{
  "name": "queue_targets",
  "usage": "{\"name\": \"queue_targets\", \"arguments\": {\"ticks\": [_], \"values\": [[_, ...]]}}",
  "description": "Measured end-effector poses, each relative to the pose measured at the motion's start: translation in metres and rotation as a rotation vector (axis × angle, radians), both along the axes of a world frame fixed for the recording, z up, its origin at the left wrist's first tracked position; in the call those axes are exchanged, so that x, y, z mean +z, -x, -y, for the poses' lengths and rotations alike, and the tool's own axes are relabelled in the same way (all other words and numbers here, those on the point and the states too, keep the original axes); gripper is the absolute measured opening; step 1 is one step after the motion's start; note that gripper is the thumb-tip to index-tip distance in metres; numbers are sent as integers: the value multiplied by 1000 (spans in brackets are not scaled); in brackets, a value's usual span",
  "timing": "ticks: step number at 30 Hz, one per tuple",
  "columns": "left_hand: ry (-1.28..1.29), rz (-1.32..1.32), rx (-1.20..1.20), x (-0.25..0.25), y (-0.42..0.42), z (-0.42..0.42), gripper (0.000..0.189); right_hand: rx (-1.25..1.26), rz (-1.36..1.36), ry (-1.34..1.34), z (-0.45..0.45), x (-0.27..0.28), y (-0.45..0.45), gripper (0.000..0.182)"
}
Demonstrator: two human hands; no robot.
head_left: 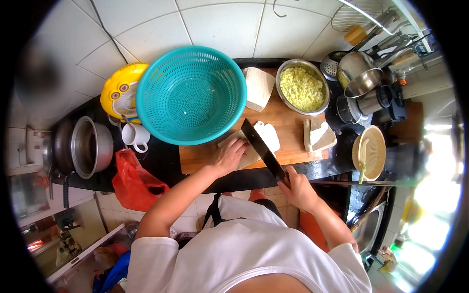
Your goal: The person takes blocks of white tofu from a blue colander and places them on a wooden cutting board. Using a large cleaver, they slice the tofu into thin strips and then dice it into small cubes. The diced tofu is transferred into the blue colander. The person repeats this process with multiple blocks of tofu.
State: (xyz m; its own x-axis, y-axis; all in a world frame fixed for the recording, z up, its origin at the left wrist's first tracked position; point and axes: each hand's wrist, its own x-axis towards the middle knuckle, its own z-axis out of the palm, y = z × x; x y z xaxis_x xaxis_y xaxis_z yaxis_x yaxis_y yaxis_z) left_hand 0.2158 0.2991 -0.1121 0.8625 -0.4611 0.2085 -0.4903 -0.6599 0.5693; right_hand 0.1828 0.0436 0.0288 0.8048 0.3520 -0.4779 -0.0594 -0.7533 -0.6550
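My right hand [298, 186] grips the handle of a dark-bladed cleaver [264, 148], its blade slanting up and left over a wooden cutting board [293, 143]. My left hand [231, 155] rests on a greyish, flat-sided block that looks like tofu [249, 157], just left of the blade; the palm hides part of it. A white piece [271, 137] lies on the blade's right side. Another pale block [259, 88] is at the board's back edge, and cut pieces [318, 135] sit at its right. A steel bowl [327, 99] holds chopped pale-green vegetable.
A large teal plastic colander [190, 139] overlaps the board's back left. Left of it are a yellow plastic item [113, 88], a white mug [133, 136], a red plastic bag [135, 183] and a metal pot [104, 146]. Metal kitchenware and a beige basket [377, 154] stand on the right.
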Motion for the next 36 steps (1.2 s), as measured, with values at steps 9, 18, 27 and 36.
{"name": "queue_targets", "arguments": {"ticks": [9,18,27,36], "values": [[-66,-29,-29,-2,2,-3,39,26,-16,-43,-6,-8,-11,27],[-59,189,-6,-5,6,-3,39,-58,23,-70,-19,-93,-8,24],[-13,172,67,-11,6,-1,37,-28,81,-90,-7,-26,-20,25],[-16,27,15,6,1,-1,36,32,-46,-59,2,7,-12,25]]}}
